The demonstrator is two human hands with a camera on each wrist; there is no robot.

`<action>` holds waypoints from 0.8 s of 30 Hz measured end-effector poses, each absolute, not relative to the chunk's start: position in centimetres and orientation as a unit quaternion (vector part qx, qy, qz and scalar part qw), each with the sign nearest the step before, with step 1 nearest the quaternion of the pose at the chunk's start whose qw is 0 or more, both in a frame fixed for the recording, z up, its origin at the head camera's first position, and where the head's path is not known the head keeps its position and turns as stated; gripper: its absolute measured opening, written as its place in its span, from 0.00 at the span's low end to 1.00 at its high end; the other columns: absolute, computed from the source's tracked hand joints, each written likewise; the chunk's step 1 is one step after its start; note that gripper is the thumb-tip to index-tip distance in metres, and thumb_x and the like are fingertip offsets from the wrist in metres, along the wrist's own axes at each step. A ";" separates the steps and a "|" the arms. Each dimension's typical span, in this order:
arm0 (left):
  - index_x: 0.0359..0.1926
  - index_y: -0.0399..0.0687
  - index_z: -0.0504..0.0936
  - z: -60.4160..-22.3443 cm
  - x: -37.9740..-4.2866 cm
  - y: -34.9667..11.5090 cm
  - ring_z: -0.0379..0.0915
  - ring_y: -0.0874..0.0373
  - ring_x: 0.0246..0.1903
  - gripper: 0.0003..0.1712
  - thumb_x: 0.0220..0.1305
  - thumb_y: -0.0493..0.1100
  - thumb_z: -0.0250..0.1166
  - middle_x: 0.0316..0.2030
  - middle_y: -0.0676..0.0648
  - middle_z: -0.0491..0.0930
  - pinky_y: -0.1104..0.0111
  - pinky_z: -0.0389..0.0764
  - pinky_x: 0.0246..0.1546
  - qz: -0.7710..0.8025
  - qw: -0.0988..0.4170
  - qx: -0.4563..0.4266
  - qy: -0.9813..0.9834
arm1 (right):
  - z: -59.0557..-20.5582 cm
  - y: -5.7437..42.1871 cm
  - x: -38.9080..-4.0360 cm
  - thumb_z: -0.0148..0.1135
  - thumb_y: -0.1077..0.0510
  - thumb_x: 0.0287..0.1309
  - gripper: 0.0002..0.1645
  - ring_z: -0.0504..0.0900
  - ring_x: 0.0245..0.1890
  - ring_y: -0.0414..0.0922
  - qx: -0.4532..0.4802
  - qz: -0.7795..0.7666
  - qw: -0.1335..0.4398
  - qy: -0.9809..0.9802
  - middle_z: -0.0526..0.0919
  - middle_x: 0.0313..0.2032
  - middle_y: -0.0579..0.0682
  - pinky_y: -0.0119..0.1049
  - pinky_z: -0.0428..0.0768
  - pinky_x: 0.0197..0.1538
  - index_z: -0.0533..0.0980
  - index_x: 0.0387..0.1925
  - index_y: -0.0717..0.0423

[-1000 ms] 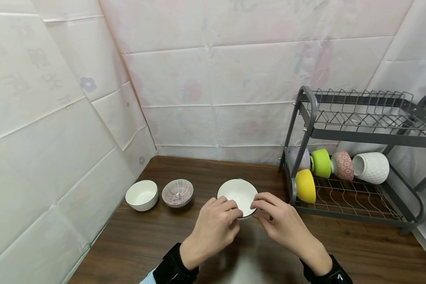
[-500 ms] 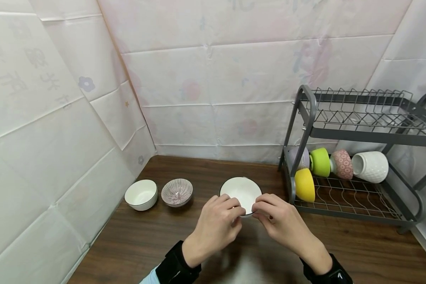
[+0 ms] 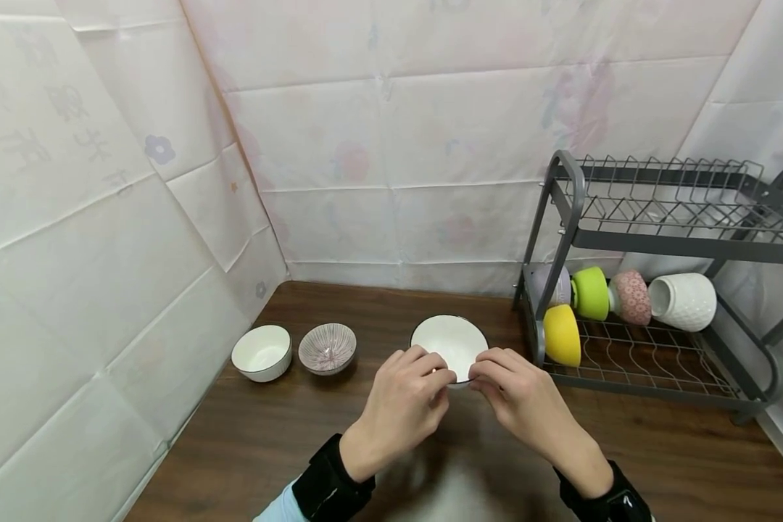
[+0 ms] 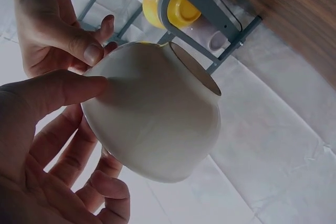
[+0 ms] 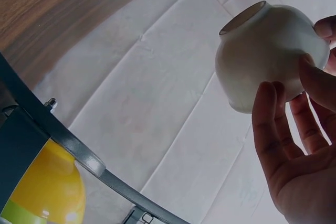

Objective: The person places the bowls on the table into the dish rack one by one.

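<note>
Over the middle of the surface (image 3: 254,449): a dark-rimmed white bowl (image 3: 449,337), raised off the wood and tilted so that its inside faced the person; the wrist views showed its outer wall and foot ring.
Left grip (image 3: 406,395): grasping that bowl, pinching its near rim on the left, with the thumb against the outer wall.
Right grip (image 3: 523,397): also grasping the bowl, pinching the near rim just to the right of the other hand, thumb again on the outside.
Wrists: a black band (image 3: 336,475) showed on the left one, with a light-blue sleeve (image 3: 282,509) behind it.
Left of the hands: a plain white bowl (image 3: 262,353) and, just to its right, a striped bowl (image 3: 327,349), both upright on the wood.
Rack at right: dark grey two-tier rack (image 3: 665,244); on its lower tier a yellow bowl (image 3: 562,335) lay nearest, and farther back, from left to right, a lilac piece (image 3: 560,288), a lime-green bowl (image 3: 590,293), a pink-patterned bowl (image 3: 630,297) and a white textured cup (image 3: 688,302) on its side.
Far side: pale printed sheeting (image 3: 333,138) covered the wall.
</note>
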State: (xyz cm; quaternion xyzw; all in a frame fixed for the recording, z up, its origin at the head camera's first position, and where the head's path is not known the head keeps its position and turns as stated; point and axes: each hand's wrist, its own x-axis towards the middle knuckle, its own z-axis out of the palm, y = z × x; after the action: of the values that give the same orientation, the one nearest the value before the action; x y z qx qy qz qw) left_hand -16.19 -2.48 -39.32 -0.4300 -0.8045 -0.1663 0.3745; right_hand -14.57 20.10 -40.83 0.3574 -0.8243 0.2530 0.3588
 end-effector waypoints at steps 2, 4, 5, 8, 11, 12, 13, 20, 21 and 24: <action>0.33 0.54 0.89 -39.1 -16.3 -2.3 0.75 0.59 0.36 0.12 0.49 0.33 0.73 0.33 0.58 0.81 0.70 0.69 0.29 -0.166 0.379 -0.433 -0.800 | -40.7 20.3 -14.5 0.76 0.62 0.60 0.08 0.81 0.41 0.41 0.356 0.256 0.367 -0.820 0.84 0.43 0.43 0.35 0.81 0.43 0.84 0.40 0.51; 0.33 0.54 0.90 -38.9 -16.5 -2.2 0.76 0.60 0.36 0.12 0.48 0.33 0.73 0.33 0.58 0.81 0.70 0.69 0.29 -0.166 0.389 -0.437 -0.793 | -40.6 20.5 -14.4 0.71 0.57 0.68 0.03 0.81 0.41 0.41 0.356 0.258 0.376 -0.816 0.84 0.43 0.43 0.33 0.80 0.43 0.84 0.40 0.51; 0.33 0.54 0.90 -38.8 -16.5 -2.1 0.76 0.60 0.36 0.12 0.48 0.33 0.73 0.33 0.58 0.81 0.70 0.69 0.29 -0.167 0.394 -0.440 -0.789 | -40.5 20.6 -14.4 0.68 0.54 0.72 0.06 0.81 0.41 0.41 0.355 0.259 0.379 -0.815 0.83 0.43 0.43 0.33 0.80 0.43 0.84 0.40 0.51; 0.33 0.55 0.90 -38.6 -16.7 -1.9 0.76 0.60 0.37 0.13 0.47 0.33 0.74 0.33 0.58 0.81 0.71 0.69 0.30 -0.170 0.408 -0.445 -0.778 | -40.2 20.8 -14.4 0.60 0.47 0.78 0.15 0.82 0.40 0.41 0.355 0.255 0.399 -0.806 0.83 0.42 0.44 0.33 0.80 0.42 0.85 0.39 0.51; 0.34 0.56 0.90 -38.2 -16.8 -1.7 0.76 0.59 0.38 0.14 0.47 0.33 0.74 0.34 0.59 0.81 0.70 0.69 0.31 -0.173 0.413 -0.449 -0.773 | -39.8 21.1 -14.4 0.57 0.44 0.79 0.19 0.82 0.38 0.41 0.354 0.251 0.414 -0.800 0.83 0.42 0.44 0.32 0.81 0.41 0.85 0.38 0.51; 0.35 0.56 0.90 -38.1 -16.8 -1.7 0.76 0.59 0.39 0.14 0.47 0.33 0.74 0.35 0.58 0.81 0.70 0.70 0.33 -0.173 0.413 -0.449 -0.773 | -39.7 21.2 -14.4 0.57 0.44 0.79 0.19 0.82 0.38 0.41 0.353 0.250 0.417 -0.799 0.83 0.42 0.44 0.32 0.81 0.41 0.85 0.38 0.51; 0.35 0.56 0.90 -38.0 -16.7 -1.6 0.76 0.59 0.40 0.14 0.47 0.33 0.74 0.35 0.58 0.81 0.69 0.71 0.34 -0.173 0.412 -0.450 -0.773 | -39.5 21.3 -14.3 0.57 0.44 0.79 0.19 0.82 0.37 0.41 0.351 0.249 0.420 -0.799 0.83 0.42 0.44 0.32 0.81 0.40 0.85 0.38 0.51; 0.46 0.54 0.91 -37.6 -16.6 -1.6 0.77 0.54 0.50 0.17 0.54 0.36 0.76 0.45 0.54 0.82 0.61 0.77 0.43 -0.212 0.401 -0.444 -0.773 | -39.2 22.6 -13.6 0.57 0.43 0.79 0.21 0.83 0.36 0.40 0.328 0.257 0.422 -0.805 0.84 0.42 0.44 0.28 0.79 0.37 0.85 0.38 0.53; 0.48 0.53 0.90 -37.5 -16.6 -1.6 0.77 0.53 0.52 0.18 0.54 0.37 0.76 0.47 0.53 0.82 0.60 0.77 0.44 -0.221 0.401 -0.442 -0.771 | -39.2 22.9 -13.5 0.57 0.43 0.78 0.21 0.82 0.35 0.39 0.323 0.260 0.423 -0.805 0.84 0.42 0.44 0.27 0.79 0.37 0.85 0.38 0.53; 0.54 0.51 0.88 -37.2 -16.7 -1.7 0.77 0.52 0.55 0.22 0.57 0.38 0.77 0.51 0.51 0.82 0.58 0.78 0.46 -0.243 0.401 -0.438 -0.767 | -39.0 23.9 -13.1 0.58 0.43 0.78 0.22 0.83 0.36 0.40 0.307 0.273 0.425 -0.807 0.85 0.42 0.44 0.24 0.78 0.40 0.85 0.39 0.54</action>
State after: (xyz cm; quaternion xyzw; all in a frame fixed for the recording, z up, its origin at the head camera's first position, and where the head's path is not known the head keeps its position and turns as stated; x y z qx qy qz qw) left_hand -16.72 -1.75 -37.20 -0.4379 -0.7673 -0.2428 0.4007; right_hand -13.09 23.87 -39.02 0.3069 -0.8066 0.2725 0.4255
